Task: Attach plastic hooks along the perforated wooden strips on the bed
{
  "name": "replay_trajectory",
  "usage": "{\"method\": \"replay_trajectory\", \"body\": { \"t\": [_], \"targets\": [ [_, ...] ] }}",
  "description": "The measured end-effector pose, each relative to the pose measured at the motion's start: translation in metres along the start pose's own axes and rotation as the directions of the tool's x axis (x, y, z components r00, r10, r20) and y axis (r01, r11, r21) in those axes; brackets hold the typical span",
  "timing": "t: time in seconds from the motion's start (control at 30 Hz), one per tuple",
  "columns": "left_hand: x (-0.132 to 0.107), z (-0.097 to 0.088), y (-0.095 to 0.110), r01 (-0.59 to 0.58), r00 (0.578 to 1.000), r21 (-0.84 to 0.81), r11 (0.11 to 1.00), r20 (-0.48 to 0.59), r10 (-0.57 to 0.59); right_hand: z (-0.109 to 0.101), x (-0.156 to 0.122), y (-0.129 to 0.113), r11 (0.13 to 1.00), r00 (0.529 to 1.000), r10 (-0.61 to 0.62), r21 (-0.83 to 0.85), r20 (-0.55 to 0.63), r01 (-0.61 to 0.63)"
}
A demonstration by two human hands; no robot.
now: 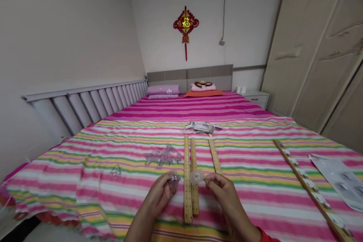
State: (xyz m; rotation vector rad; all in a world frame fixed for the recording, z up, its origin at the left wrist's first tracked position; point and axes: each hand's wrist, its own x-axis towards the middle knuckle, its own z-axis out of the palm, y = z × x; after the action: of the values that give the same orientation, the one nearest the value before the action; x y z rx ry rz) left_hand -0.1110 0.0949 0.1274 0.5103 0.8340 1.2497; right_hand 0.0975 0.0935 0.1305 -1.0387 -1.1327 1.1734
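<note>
My left hand (pixel 162 193) is closed on a small clear plastic piece with shiny metal parts (pixel 174 178), pinched at the fingertips. Between thumb and forefinger, my right hand (pixel 222 191) grips the edge of a clear plastic square with a metal centre (pixel 197 176). That square is held over two wooden strips with rows of holes (pixel 187 200), which lie side by side. Another perforated wooden strip (pixel 214 155) runs partly under my right hand. Beyond my left hand lies a loose pile of clear plastic pieces with metal parts (pixel 163 156).
At the right, a wooden strip (pixel 304 181) carries a row of round whitish pieces, beside a clear plastic package (pixel 340 179). Farther back is a crumpled plastic bag (pixel 202 127). Thin wire or thread (pixel 115 171) lies at left. A striped cloth (pixel 93 151) covers the bed.
</note>
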Motion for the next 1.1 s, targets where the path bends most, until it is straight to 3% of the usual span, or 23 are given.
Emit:
{"method": "replay_trajectory", "body": {
  "t": [0.17,0.27,0.33,0.4,0.47,0.53,0.6,0.7,0.77,0.83,0.9,0.97,1.03,1.1],
  "targets": [
    [0.027,-0.030,-0.019,-0.033,0.981,-0.095,0.995,-0.193,0.014,-0.014,-0.010,0.012,0.999,0.998,0.035,-0.007,-0.046,-0.036],
    [0.046,-0.043,-0.031,-0.123,0.965,-0.001,0.992,-0.235,0.120,-0.019,-0.016,0.014,0.998,0.997,0.058,-0.003,-0.053,-0.058],
    [0.058,-0.047,-0.035,-0.195,0.946,0.173,0.965,-0.228,0.232,-0.022,-0.017,0.013,0.997,0.996,0.070,-0.014,-0.051,-0.071],
    [0.066,-0.048,-0.036,-0.284,0.905,0.453,0.845,-0.164,0.392,-0.024,-0.018,0.011,0.997,0.996,0.073,-0.032,-0.048,-0.074],
    [0.070,-0.050,-0.036,-0.365,0.844,0.700,0.614,-0.031,0.536,-0.027,-0.018,0.009,0.997,0.997,0.067,-0.044,-0.045,-0.069],
    [0.071,-0.053,-0.036,-0.406,0.782,0.815,0.413,0.077,0.618,-0.030,-0.018,0.008,0.997,0.998,0.050,-0.058,-0.037,-0.053],
    [0.071,-0.061,-0.037,-0.404,0.738,0.854,0.329,0.092,0.669,-0.033,-0.021,0.009,0.995,1.000,0.014,-0.095,-0.021,-0.016],
    [0.070,-0.076,-0.040,-0.357,0.705,0.879,0.317,0.030,0.709,-0.041,-0.028,0.010,0.957,0.989,-0.146,-0.252,0.012,0.145],
    [0.069,-0.087,-0.041,-0.310,0.687,0.899,0.310,-0.015,0.727,-0.047,-0.035,0.010,0.842,0.936,-0.336,-0.412,0.107,0.350],
    [0.066,-0.097,-0.041,-0.258,0.666,0.917,0.304,-0.060,0.744,-0.055,-0.043,0.007,0.640,0.828,-0.484,-0.531,0.282,0.555],
    [0.063,-0.104,-0.040,-0.224,0.669,0.925,0.307,-0.083,0.739,-0.064,-0.049,0.004,0.414,0.709,-0.553,-0.594,0.437,0.690],
    [0.058,-0.106,-0.037,-0.215,0.684,0.924,0.316,-0.089,0.724,-0.072,-0.054,-0.001,0.224,0.620,-0.584,-0.630,0.524,0.744],
    [0.051,-0.101,-0.033,-0.220,0.667,0.924,0.314,-0.093,0.739,-0.079,-0.058,-0.005,0.113,0.565,-0.609,-0.644,0.557,0.757],
    [0.040,-0.086,-0.030,-0.249,0.627,0.916,0.315,-0.096,0.773,-0.083,-0.060,-0.010,0.114,0.563,-0.607,-0.640,0.561,0.760]
  ]
}}
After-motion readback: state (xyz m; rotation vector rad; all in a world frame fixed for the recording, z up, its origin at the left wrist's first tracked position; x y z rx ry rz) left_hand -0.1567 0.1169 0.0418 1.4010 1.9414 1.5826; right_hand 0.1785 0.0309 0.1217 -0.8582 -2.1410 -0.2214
